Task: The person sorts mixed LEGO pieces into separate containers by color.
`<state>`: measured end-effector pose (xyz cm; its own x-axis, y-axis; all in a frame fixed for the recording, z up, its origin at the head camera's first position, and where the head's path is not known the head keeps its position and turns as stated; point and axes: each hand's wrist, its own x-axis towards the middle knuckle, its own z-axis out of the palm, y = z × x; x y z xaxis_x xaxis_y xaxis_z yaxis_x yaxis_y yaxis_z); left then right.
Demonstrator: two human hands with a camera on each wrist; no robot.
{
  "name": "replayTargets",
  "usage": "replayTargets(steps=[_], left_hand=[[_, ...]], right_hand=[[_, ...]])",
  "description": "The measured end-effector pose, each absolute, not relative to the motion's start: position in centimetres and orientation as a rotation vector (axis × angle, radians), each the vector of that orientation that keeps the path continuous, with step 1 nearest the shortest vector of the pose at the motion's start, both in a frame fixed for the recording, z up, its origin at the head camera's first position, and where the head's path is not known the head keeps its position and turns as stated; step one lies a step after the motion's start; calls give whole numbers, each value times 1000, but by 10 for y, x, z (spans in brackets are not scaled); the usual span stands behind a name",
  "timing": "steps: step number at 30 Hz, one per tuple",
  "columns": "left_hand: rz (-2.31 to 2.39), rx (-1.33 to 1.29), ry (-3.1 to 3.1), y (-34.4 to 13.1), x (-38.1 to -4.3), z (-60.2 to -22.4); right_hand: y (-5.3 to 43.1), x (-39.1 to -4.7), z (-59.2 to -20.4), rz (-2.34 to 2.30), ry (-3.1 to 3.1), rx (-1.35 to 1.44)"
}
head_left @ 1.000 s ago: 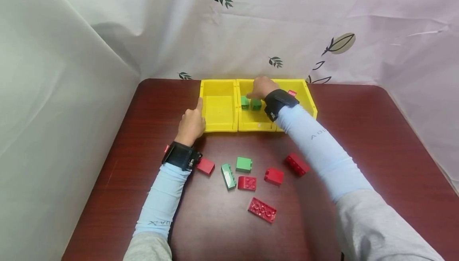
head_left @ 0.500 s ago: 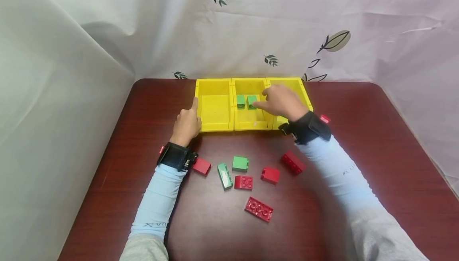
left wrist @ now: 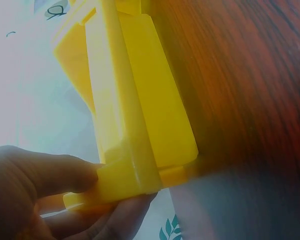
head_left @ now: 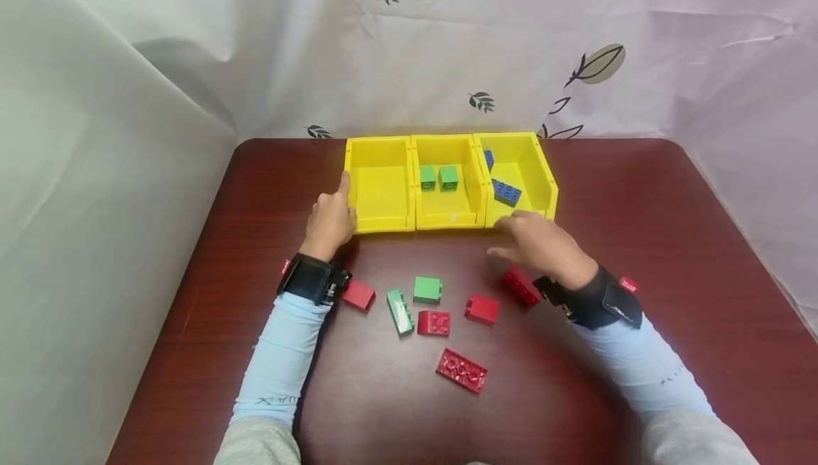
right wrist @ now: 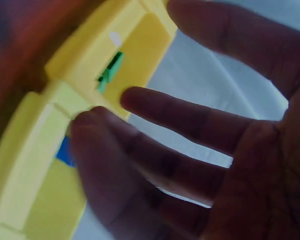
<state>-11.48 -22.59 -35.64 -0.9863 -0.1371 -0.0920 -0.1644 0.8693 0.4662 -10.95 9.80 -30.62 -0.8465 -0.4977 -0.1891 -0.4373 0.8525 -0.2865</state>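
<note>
My left hand (head_left: 330, 222) holds the left side of the yellow three-part bin (head_left: 382, 224). In the left wrist view, thumb and fingers pinch the corner of its yellow wall (left wrist: 125, 100). My right hand (head_left: 543, 246) hovers in front of the right compartment, fingers spread, holding nothing, near a long red brick (head_left: 521, 287). Two green bricks (head_left: 449, 178) sit in the middle compartment. A blue brick (head_left: 506, 192) and part of a second one (head_left: 488, 160) show in the right compartment; the left compartment's yellow floor shows bare.
Loose on the dark wooden table (head_left: 383, 408) lie a green brick (head_left: 427, 289), a narrow green brick (head_left: 400, 312) and several red bricks, among them one lying studs-down (head_left: 462, 370) and one beside my left wrist (head_left: 359, 295). A white patterned cloth (head_left: 434, 46) hangs behind.
My right hand has moved from over the middle compartment back and to the right, out in front of the bin, uncovering the blue bricks. The left hand stays at the bin's left side.
</note>
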Motion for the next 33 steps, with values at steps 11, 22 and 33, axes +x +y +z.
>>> replayTargets(steps=[11,22,33], left_hand=[[752,-228,2995,-224,-114,-355],[747,-236,2991,-227,-112,-356],[747,-229,2994,-225,-115,-357]], right_hand=[[127,-83,-327,-340,2585,-457],[130,-74,-337,-288,2606,-464],[132,-73,-336,-267,2600,-456]])
